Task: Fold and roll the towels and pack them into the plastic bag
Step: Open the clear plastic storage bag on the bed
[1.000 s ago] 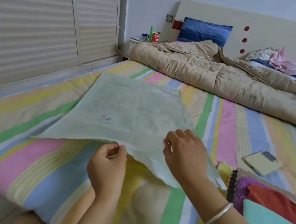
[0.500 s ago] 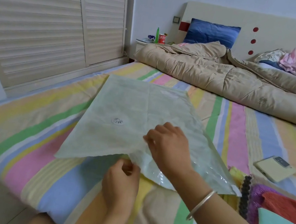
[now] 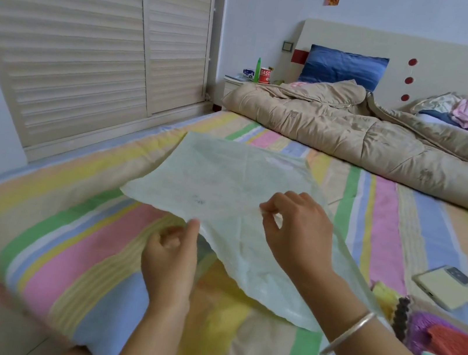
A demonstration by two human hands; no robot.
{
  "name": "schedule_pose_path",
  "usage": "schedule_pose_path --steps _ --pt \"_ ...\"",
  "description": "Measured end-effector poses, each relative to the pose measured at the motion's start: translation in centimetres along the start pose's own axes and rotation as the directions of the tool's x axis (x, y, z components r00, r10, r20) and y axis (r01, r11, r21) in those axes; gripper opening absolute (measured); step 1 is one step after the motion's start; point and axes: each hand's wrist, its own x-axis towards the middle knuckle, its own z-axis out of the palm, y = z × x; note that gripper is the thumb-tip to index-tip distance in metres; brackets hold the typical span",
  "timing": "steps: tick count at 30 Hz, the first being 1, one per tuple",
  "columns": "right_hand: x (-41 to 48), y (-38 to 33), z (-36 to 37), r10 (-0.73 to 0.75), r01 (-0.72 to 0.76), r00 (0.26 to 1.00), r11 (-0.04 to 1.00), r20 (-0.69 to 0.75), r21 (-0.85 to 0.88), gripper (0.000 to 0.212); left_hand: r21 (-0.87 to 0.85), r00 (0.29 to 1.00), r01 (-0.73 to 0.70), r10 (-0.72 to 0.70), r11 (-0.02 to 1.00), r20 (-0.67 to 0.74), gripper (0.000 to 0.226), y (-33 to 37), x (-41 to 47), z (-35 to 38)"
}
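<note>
A pale green translucent plastic bag lies across the striped bed, its near edge lifted off the sheet. My left hand pinches the bag's near edge from below. My right hand pinches the upper layer of the bag a little further in, with a silver bangle on its wrist. At the lower right lies a pile of towels: yellow, purple, red and turquoise ones, partly cut off by the frame edge.
A cream-coloured phone lies on the striped sheet right of the bag. A beige quilt is bunched across the bed's far end before a blue pillow. Louvred wardrobe doors stand to the left.
The bag's near edge has been raised and its layers pulled apart. My right hand moved up and further onto the bag; my left hand shifted to its lower edge.
</note>
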Motion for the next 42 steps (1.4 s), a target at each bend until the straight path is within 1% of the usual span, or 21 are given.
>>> schedule_pose_path --steps 2,5,7,8,11,13,14,16,18,21,24,26,28,29,31,32,34,36,38,40,42 --pt "-0.4 -0.1 0.0 0.006 -0.006 0.999 1.0 0.032 -0.011 0.006 0.036 0.999 -0.049 0.049 0.998 0.004 0.017 0.6 0.8 -0.6" --pt "-0.8 -1.0 0.4 0.003 -0.001 0.997 1.0 0.071 -0.029 0.026 0.116 0.996 -0.059 0.05 0.991 0.075 0.02 -0.2 1.0 -1.2" --pt "-1.0 -2.2 1.2 -0.072 0.074 0.99 0.997 0.122 -0.013 0.04 0.153 0.993 -0.093 0.079 0.984 0.092 0.02 -0.6 0.8 -1.4" --pt "-1.1 -2.8 1.7 -0.133 0.134 0.979 0.991 0.153 -0.001 0.042 0.161 0.991 -0.114 0.1 0.98 0.093 0.021 -0.9 0.7 -1.5" --pt "-1.4 -4.7 3.5 -0.29 0.296 0.932 0.955 0.218 0.008 0.03 0.223 0.985 -0.17 0.158 0.96 0.069 0.025 -1.5 1.1 -1.9" --pt "-1.2 -5.7 4.4 -0.335 0.344 0.915 0.939 0.223 0.0 0.015 0.312 0.981 -0.192 0.187 0.93 0.046 0.027 -2.1 1.9 -2.3" --pt "-0.7 -6.2 4.6 -0.342 0.353 0.915 0.936 0.216 -0.011 0.013 0.366 0.98 -0.194 0.196 0.91 0.033 0.027 -2.5 2.4 -2.7" --pt "1.0 -6.9 4.6 -0.316 0.322 0.94 0.946 0.131 -0.029 0.014 0.462 0.981 -0.166 0.194 0.871 -0.014 0.023 -4.0 3.5 -3.7" --pt "3.3 -7.5 4.0 -0.247 0.247 0.969 0.969 0.009 -0.005 0.013 0.52 0.983 -0.105 0.169 0.848 -0.078 0.016 -5.7 4.5 -4.6" --pt "5.0 -8.2 3.2 -0.24 0.242 0.969 0.97 -0.048 0.021 0.01 0.532 0.987 -0.035 0.114 0.846 -0.116 0.015 -7.3 5.6 -5.1" --pt "3.9 -8.4 3.3 -0.206 0.207 0.978 0.977 -0.035 0.052 0.008 0.527 0.992 -0.011 0.075 0.85 -0.101 0.014 -7.2 5.9 -4.8" --pt "3.0 -8.0 3.7 -0.16 0.156 0.987 0.982 0.026 0.11 0.003 0.503 0.994 -0.022 0.072 0.864 -0.081 0.014 -6.8 5.5 -4.7" --pt "1.9 -7.5 3.9 -0.138 0.118 0.984 0.979 0.115 0.165 0.011 0.44 0.994 -0.062 0.097 0.896 -0.056 0.015 -6.4 4.2 -4.6" --pt "1.2 -7.2 3.8 -0.132 0.099 0.978 0.976 0.162 0.196 0.017 0.397 0.995 -0.064 0.089 0.916 -0.045 0.022 -6.1 3.0 -4.5" --pt "-0.7 -6.6 3.2 -0.137 0.071 0.953 0.968 0.269 0.24 0.029 0.255 1.0 -0.01 0.009 0.967 0.004 0.032 -5.8 -0.5 -4.1" --pt "-1.7 -6.2 2.7 -0.143 0.064 0.938 0.966 0.314 0.249 0.034 0.186 0.999 0.02 -0.028 0.982 0.04 0.03 -5.6 -2.5 -3.9" --pt "-3.7 -5.1 1.2 -0.136 0.048 0.925 0.968 0.354 0.247 0.038 0.161 0.991 0.029 -0.049 0.987 0.124 0.019 -5.6 -6.0 -3.2" --pt "-5.4 -3.2 -1.0 -0.08 0.001 0.94 0.973 0.332 0.231 0.037 0.171 0.972 -0.039 -0.003 0.985 0.237 0.011 -5.6 -8.9 -2.2" --pt "-7.1 -0.6 -3.8 -0.003 -0.06 0.949 0.98 0.314 0.189 0.034 0.17 0.931 -0.15 0.081 0.974 0.356 0.013 -5.2 -11.0 -0.8" --pt "-8.9 2.8 -7.2 0.102 -0.149 0.948 0.979 0.301 0.138 0.033 0.162 0.863 -0.272 0.166 0.948 0.477 0.013 -4.6 -12.9 1.0" --pt "-11.3 6.4 -11.1 0.23 -0.258 0.941 0.962 0.247 0.09 0.031 0.155 0.772 -0.387 0.228 0.909 0.593 0.012 -4.0 -15.3 3.0"
